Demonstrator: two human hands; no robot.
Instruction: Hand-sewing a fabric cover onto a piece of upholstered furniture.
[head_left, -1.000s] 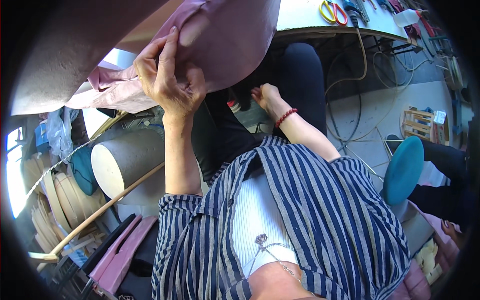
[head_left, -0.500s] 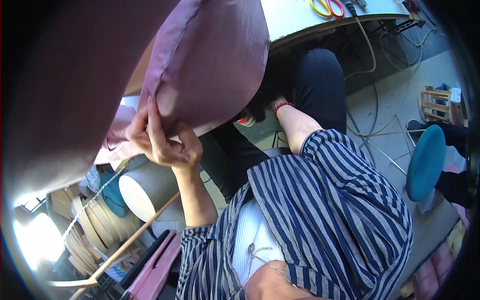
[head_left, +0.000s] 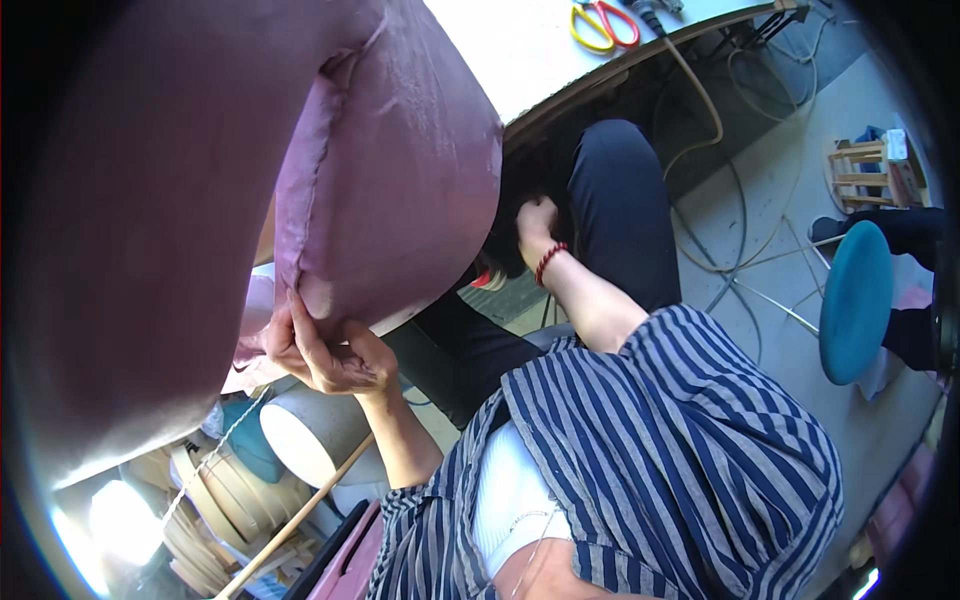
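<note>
The left hand (head_left: 325, 350) pinches the lower edge of a mauve cushion (head_left: 390, 170), fingers closed on the fabric beside its seam; the cushion is held up in the air, filling the upper left of the view and overlapping the near edge of the desk (head_left: 520, 60). The right hand (head_left: 535, 220) reaches down under the desk edge, beside the dark-trousered knee, a red bracelet (head_left: 548, 262) on its wrist; whether its fingers are closed on anything cannot be told. Scissors (head_left: 600, 25) with yellow and red handles lie on the desk, well away from both hands. A teal stool (head_left: 855, 300) stands on the floor to the right.
</note>
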